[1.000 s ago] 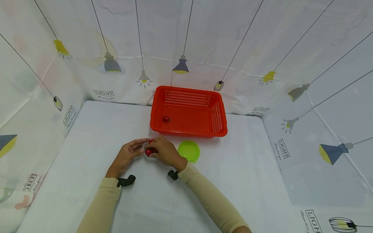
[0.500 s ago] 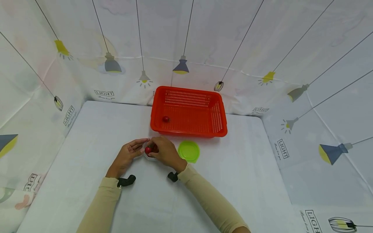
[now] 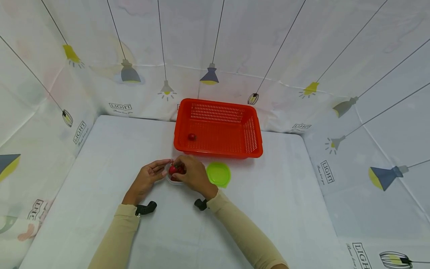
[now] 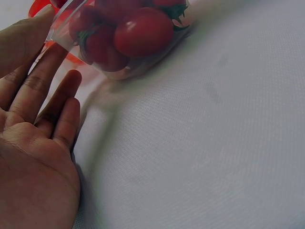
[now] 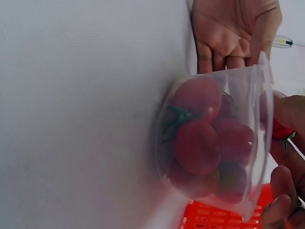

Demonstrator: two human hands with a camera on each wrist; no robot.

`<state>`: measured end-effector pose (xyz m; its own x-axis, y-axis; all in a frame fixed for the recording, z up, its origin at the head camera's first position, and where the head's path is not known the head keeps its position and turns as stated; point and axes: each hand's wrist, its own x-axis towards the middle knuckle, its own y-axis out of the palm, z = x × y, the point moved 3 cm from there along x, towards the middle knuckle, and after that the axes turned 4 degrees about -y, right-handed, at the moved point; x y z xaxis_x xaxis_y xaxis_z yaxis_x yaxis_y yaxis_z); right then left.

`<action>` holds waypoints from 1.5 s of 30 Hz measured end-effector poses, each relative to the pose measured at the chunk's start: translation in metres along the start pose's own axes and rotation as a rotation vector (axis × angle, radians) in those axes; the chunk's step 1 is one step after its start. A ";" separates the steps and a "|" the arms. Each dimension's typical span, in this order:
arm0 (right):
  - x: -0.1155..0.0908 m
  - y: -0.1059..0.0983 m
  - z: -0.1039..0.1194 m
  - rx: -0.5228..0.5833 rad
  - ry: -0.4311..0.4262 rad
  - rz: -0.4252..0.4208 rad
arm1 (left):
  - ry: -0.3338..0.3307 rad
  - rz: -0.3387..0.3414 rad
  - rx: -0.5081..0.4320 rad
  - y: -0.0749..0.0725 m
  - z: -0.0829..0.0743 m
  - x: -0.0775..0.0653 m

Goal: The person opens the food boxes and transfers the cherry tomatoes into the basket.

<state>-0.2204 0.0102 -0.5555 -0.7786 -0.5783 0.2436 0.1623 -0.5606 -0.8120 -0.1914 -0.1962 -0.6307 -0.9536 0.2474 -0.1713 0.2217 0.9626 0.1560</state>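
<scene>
A clear plastic tub (image 5: 238,186) stands on the white cloth, holding several small red cherry tomatoes (image 5: 198,145) with green stems. My left hand (image 3: 147,179) is at the tub's left side, its fingers fairly straight; the thumb (image 4: 28,36) lies by the rim in the left wrist view. Over the tub's mouth my right hand (image 3: 196,175) pinches one cherry tomato (image 3: 173,170) between thumb and fingers. That tomato's green stem shows in the right wrist view. The right hand covers part of the tub in the head view.
A red slotted basket (image 3: 218,154) stands behind the tub, with a single tomato (image 3: 192,137) at its left. The bright green round lid (image 3: 218,174) lies right of the tub. Printed cloth walls (image 3: 235,45) rise behind and at both sides.
The right hand has shifted slightly, and the tomato it pinches has come up a little above the others in the tub. The left hand stays in place.
</scene>
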 end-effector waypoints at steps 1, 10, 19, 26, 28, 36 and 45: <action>0.000 -0.001 0.000 -0.003 -0.002 -0.008 | -0.004 -0.002 -0.001 0.000 0.000 0.000; -0.003 -0.015 0.000 0.016 0.010 -0.049 | -0.014 -0.013 0.001 0.000 -0.001 0.000; -0.003 -0.032 0.005 0.098 -0.007 -0.117 | -0.020 -0.009 0.022 0.000 0.001 0.000; 0.001 -0.046 0.006 0.162 -0.012 -0.166 | -0.008 0.003 0.012 0.000 0.000 0.000; 0.002 -0.051 0.005 0.187 -0.021 -0.180 | -0.002 0.005 0.015 0.000 0.000 0.000; 0.012 -0.064 -0.002 0.249 -0.004 -0.236 | -0.005 0.006 -0.015 0.001 -0.002 -0.001; 0.022 -0.079 -0.015 0.269 0.037 -0.272 | -0.013 0.004 -0.021 0.002 -0.002 -0.001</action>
<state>-0.2592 0.0502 -0.4941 -0.8357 -0.3679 0.4078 0.0963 -0.8291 -0.5508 -0.1907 -0.1951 -0.6281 -0.9499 0.2528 -0.1837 0.2211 0.9591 0.1766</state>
